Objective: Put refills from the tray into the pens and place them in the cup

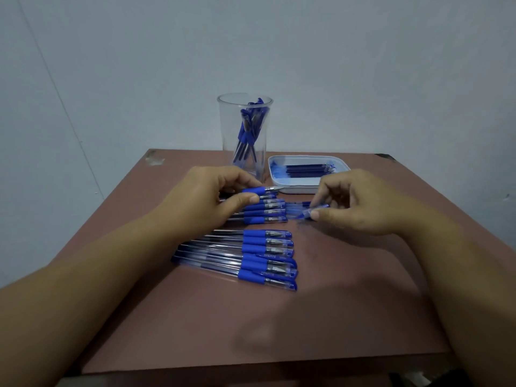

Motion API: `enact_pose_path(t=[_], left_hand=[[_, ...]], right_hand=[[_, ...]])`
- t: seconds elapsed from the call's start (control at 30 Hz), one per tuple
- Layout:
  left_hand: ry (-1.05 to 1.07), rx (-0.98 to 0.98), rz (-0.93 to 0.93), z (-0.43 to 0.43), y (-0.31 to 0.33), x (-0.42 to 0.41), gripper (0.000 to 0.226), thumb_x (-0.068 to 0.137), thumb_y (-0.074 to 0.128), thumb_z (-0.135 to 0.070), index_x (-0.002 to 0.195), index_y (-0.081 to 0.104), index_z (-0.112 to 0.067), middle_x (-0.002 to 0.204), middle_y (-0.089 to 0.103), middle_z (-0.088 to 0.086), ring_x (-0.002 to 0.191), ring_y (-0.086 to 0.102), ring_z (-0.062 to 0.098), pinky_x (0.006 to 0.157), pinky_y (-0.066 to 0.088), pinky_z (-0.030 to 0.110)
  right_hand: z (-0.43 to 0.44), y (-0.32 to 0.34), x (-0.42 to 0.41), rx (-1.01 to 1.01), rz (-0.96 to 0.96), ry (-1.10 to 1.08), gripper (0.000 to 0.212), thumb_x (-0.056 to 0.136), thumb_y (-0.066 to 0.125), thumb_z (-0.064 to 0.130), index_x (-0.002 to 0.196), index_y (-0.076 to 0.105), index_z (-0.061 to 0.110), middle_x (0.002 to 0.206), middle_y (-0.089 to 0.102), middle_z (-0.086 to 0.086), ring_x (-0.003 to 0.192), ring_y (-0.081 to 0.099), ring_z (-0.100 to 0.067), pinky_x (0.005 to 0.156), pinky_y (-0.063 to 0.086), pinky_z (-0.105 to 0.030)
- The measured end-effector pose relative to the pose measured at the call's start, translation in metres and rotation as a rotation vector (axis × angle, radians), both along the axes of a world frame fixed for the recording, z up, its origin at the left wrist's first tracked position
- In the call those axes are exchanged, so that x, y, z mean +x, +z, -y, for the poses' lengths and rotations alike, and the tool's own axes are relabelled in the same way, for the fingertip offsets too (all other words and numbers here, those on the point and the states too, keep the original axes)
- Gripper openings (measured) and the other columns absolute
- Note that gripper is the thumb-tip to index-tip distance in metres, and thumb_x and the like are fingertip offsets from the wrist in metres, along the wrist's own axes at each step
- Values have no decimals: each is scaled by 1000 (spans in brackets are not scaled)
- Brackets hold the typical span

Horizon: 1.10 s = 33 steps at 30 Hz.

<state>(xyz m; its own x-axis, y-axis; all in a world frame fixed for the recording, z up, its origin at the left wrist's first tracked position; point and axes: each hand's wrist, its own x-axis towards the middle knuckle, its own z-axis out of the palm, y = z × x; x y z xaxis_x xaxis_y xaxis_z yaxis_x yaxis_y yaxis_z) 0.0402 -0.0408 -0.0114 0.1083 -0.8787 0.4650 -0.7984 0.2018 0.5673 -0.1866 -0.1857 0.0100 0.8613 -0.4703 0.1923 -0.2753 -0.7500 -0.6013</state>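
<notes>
The uncapped pen (261, 190) lies left to right, its metal tip pointing right, gripped by the left hand (212, 196) above the far row of pens (265, 212). The right hand (357, 205) pinches a blue cap (305, 213) just to its right. A near row of pens (251, 255) lies parallel on the surface (335, 303); the cup (227, 129) stands far, left of the tray (296, 190) of refills (307, 170)
</notes>
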Motion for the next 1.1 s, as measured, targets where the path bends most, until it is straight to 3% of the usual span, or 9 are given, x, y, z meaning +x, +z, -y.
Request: enact_pose_path(t=[0.1, 0.23, 0.3, 0.37, 0.47, 0.57, 0.67, 0.9, 1.1], left_hand=[[-8, 23, 80, 0, 0, 3, 28, 75, 60, -53, 101, 66, -45, 85, 65, -30, 89, 65, -9, 76, 51, 12], [-23, -23, 124, 1, -2, 6, 39, 75, 57, -62, 108, 68, -44, 94, 74, -16, 86, 68, -1, 76, 59, 31], [-34, -53, 130, 2, -3, 6, 36, 76, 58, -61, 108, 65, -45, 95, 74, -14, 85, 68, 0, 75, 59, 33], [-47, -83, 147, 2, -2, 5, 34, 77, 60, -57, 108, 64, -46, 94, 73, -16, 84, 67, -1, 74, 59, 27], [-75, -125, 161, 2, -1, 3, 33, 78, 62, -54, 109, 63, -44, 90, 65, -30, 83, 64, -8, 71, 51, 10], [-87, -145, 176, 2, -2, 3, 31, 80, 64, -50, 109, 66, -40, 89, 65, -29, 81, 64, -9, 72, 49, 8], [-89, -159, 185, 3, -4, 4, 33, 80, 65, -48, 108, 72, -32, 90, 71, -18, 80, 66, -3, 70, 53, 14], [-60, -137, 148, 5, -8, 4, 33, 80, 63, -51, 106, 73, -34, 82, 67, -25, 73, 63, -5, 65, 44, 6], [-57, -141, 155, 6, -8, 4, 31, 80, 63, -52, 107, 71, -37, 86, 72, -19, 76, 66, 0, 67, 55, 21]], right_hand=[[3, 0, -6, 71, -141, 18, 9, 77, 80, 29, 78, 72, 25, 62, 59, 3, 57, 49, -7, 58, 41, -28], [-4, 1, -1, 90, -273, 56, 11, 76, 81, 25, 78, 71, 24, 59, 61, 13, 56, 51, -4, 57, 43, -23], [-6, 0, -1, 103, -308, 67, 16, 73, 83, 26, 81, 70, 24, 65, 64, 14, 59, 53, -4, 58, 46, -22], [-6, -2, 1, 85, -243, 49, 20, 71, 84, 31, 83, 69, 25, 71, 66, 9, 61, 53, -5, 59, 46, -23], [-8, -8, 10, -12, 73, -3, 15, 77, 79, 35, 83, 69, 25, 65, 61, 13, 58, 49, -1, 56, 43, -19], [-16, -16, 22, -73, 236, 4, 9, 83, 72, 40, 83, 70, 31, 69, 65, 14, 61, 56, -6, 57, 46, -24], [-21, -22, 31, -125, 302, 17, 5, 85, 64, 42, 83, 68, 38, 76, 70, 8, 70, 64, -12, 64, 51, -34], [-22, -23, 36, -158, 339, 29, 28, 80, 78, 18, 83, 62, 41, 77, 65, 19, 70, 61, -8, 67, 53, -26], [-20, -24, 35, -179, 322, -2, 5, 88, 67, 38, 86, 64, 41, 78, 68, 10, 72, 62, -11, 65, 50, -30]])
